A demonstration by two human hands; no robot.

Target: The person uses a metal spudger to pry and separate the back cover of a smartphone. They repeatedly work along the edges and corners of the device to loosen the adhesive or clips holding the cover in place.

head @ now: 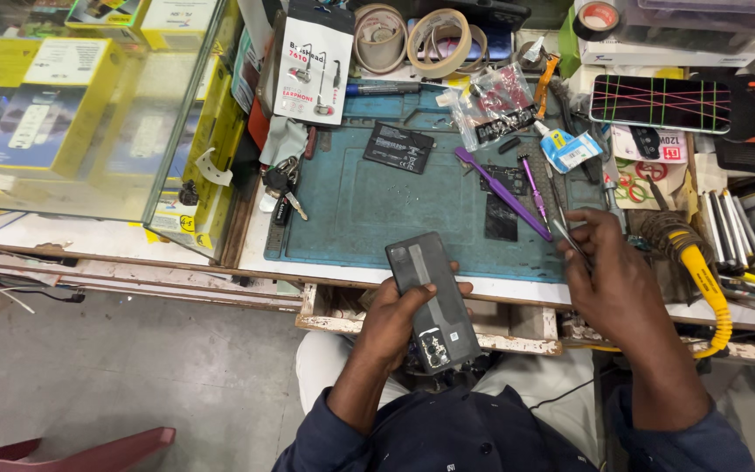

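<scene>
Your left hand point(392, 325), grip clamped around a dark grey phone point(432, 301), holds it back side up and tilted over the near edge of the tabletop point(325, 273), camera end toward you. Your right hand point(609, 278), grip pinched together on slim metal tweezers point(563, 234), hovers at the right edge of the blue-green work mat point(351, 210), well apart from the phone. On the mat: a black battery point(398, 147), a purple pry tool point(502, 192), a small purple screwdriver point(534, 190), a bunch of keys point(281, 188). Behind the mat: rolls of tape point(412, 39), a clear bag of parts point(493, 105). To the right: a second phone with a lit striped screen point(661, 103), a yellow-handled soldering iron point(705, 284). To the left: a glass case point(89, 105) of yellow boxes.
</scene>
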